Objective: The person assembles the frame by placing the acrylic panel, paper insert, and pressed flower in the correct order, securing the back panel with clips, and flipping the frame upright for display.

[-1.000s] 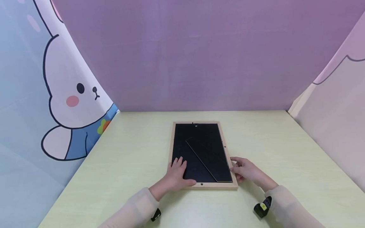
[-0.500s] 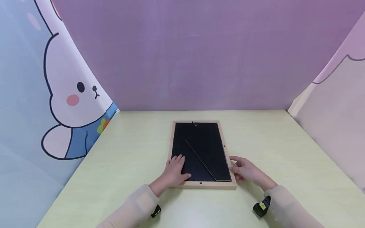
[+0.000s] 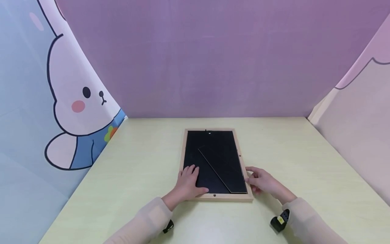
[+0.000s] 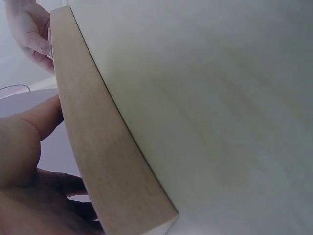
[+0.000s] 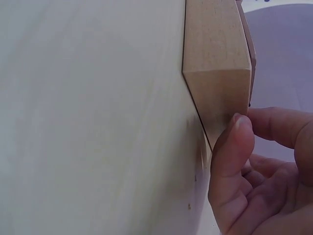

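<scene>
A picture frame [image 3: 181, 152] with a light wooden border lies back side up on the table. Its black backing board [image 3: 198, 139] carries a slanted black stand flap [image 3: 233, 169], folded flat. My left hand [image 3: 185, 186] rests with spread fingers on the lower left of the frame, the thumb along the near border. On the right side, my right hand [image 3: 264, 181] holds the border near the lower corner. In the right wrist view, the thumb [image 5: 234, 147] presses the outer side of the wooden border [image 5: 217, 39] and the index finger touches its upper edge. The frame's front is hidden.
The pale table [image 3: 146, 145] extends to a purple fabric wall [image 3: 213, 67] at the back. A side panel with a cartoon rabbit [image 3: 76, 84] stands on the left, and a pale panel [image 3: 359, 118] on the right. Black cameras [image 3: 278, 222] sit at the wrists.
My left hand slid slightly left and then back right, its thumb moving along the near border. My right hand keeps its place at the frame's side. The frame has barely moved.
</scene>
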Available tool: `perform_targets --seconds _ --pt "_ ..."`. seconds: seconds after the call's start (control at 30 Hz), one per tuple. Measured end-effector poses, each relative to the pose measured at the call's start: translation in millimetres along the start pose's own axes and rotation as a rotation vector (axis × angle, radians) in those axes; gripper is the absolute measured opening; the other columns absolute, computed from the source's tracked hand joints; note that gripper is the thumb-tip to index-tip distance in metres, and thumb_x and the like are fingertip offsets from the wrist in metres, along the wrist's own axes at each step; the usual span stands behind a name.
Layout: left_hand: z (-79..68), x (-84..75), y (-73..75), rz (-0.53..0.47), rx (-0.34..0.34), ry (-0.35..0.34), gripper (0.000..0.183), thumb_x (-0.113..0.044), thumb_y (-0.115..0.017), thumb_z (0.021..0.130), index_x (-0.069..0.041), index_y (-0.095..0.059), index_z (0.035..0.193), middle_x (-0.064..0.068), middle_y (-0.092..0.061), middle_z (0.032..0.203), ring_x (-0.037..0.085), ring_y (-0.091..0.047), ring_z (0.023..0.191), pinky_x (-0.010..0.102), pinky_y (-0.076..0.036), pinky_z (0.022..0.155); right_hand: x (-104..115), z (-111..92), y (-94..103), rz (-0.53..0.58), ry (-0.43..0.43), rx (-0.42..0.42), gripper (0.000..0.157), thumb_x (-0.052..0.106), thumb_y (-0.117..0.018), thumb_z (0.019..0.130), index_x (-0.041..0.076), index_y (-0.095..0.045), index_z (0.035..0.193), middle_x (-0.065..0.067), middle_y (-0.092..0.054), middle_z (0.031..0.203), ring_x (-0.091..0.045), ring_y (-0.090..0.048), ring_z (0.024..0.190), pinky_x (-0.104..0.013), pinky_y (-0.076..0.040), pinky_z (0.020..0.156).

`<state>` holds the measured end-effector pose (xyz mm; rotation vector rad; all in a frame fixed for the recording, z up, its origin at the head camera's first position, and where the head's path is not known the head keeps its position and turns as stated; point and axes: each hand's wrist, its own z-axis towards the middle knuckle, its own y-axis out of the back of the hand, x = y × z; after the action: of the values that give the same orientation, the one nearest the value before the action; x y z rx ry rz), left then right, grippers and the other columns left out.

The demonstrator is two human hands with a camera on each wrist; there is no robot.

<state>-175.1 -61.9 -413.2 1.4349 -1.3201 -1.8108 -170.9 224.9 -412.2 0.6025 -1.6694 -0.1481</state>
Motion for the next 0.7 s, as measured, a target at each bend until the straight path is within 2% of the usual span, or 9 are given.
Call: perform_targets --seconds 0.27,0.4,0.53,0.6,0.7 --pt "0.5 0.5 1.6 0.002 0.003 -0.01 0.082 -0.04 -0.071 0.079 0.006 -0.036 0.137 0.024 -0.03 0.141 0.041 -0.023 0.129 0.054 -0.015 0.104 -2.6 0.3 0.3 -0.005 0.014 0.004 0.054 0.005 -0.054 0.09 -0.012 -0.031 0.135 -0.007 -0.05 0.072 -0.015 -0.048 0.053 -0.027 -0.045 0.046" --pt "4.4 8.7 6.0 -0.063 -0.029 -0.011 0.081 -0.038 -0.07 0.08 0.007 -0.034 0.138 0.025 -0.029 0.141 0.04 -0.023 0.129 0.051 -0.023 0.103 -3.0 -0.2 -0.5 -0.002 0.01 0.004 0.054 0.006 -0.055 0.09 -0.012 -0.031 0.135 -0.007 -0.05 0.071 -0.015 -0.048 0.053 -0.027 -0.045 0.047" --pt "11.7 20.7 18.0 -0.153 -0.093 0.017 0.078 -0.028 -0.07 0.082 0.008 -0.031 0.139 0.027 -0.026 0.142 0.041 -0.022 0.13 0.049 -0.028 0.101 -2.6 -0.2 -0.1 -0.003 0.006 0.001 0.054 0.006 -0.055 0.09 -0.011 -0.031 0.135 -0.007 -0.051 0.07 -0.015 -0.048 0.053 -0.028 -0.046 0.047" --pt "15.0 27.8 24.0 -0.159 -0.113 0.047 0.076 -0.024 -0.07 0.083 0.008 -0.03 0.139 0.027 -0.025 0.142 0.041 -0.023 0.129 0.049 -0.03 0.1 -2.3 -0.6 0.3 -0.003 0.014 0.004 0.055 0.006 -0.055 0.09 -0.012 -0.031 0.135 -0.007 -0.05 0.069 -0.015 -0.048 0.053 -0.028 -0.045 0.047" --pt "18.1 37.4 29.6 -0.138 -0.104 0.096 0.074 -0.024 -0.07 0.083 0.009 -0.031 0.138 0.029 -0.028 0.139 0.042 -0.029 0.126 0.049 -0.033 0.098 -2.5 -0.5 1.0 0.005 0.012 0.002 0.055 0.006 -0.055 0.09 -0.012 -0.031 0.135 -0.007 -0.05 0.069 -0.015 -0.048 0.053 -0.028 -0.045 0.047"
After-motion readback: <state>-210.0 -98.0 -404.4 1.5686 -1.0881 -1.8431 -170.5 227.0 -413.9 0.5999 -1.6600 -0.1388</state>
